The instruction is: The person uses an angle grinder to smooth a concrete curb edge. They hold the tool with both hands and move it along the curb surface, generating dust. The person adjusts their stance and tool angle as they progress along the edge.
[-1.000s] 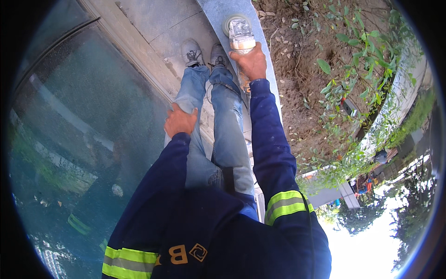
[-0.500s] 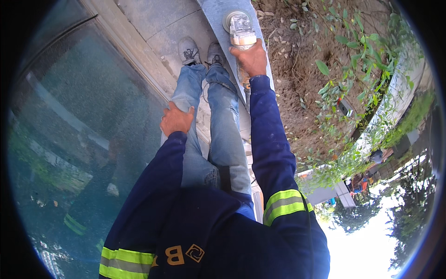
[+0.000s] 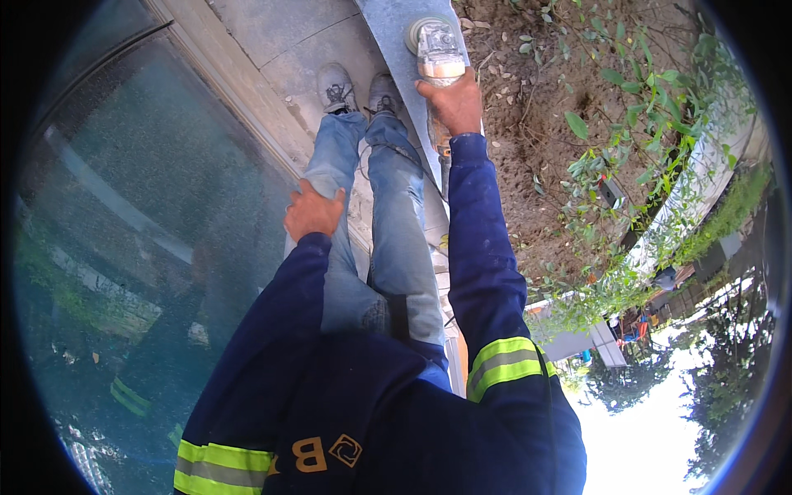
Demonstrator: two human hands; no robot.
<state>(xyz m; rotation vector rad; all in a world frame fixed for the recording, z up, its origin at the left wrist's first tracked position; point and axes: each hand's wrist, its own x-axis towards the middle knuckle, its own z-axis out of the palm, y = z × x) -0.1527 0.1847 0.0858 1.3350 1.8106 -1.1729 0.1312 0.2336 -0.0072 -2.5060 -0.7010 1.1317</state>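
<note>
My right hand is wrapped round the body of an angle grinder, which is coated in pale dust. Its round disc lies against the top of a smooth grey stone ledge. Part of the tool's rear, with an orange patch, shows below the hand. On the knee of my jeans rests my left hand, thumb apart from the fingers and no tool in it. The fingertips of that hand are partly hidden by the curve of the leg.
Left of my legs stands a large dark glass pane in a beige frame. Bare soil and leafy branches border the ledge on the right. A thin cable runs near my right leg. My shoes stand on paving.
My right hand and the grinder have slid a little to the right across the ledge. The left hand stays on the knee.
</note>
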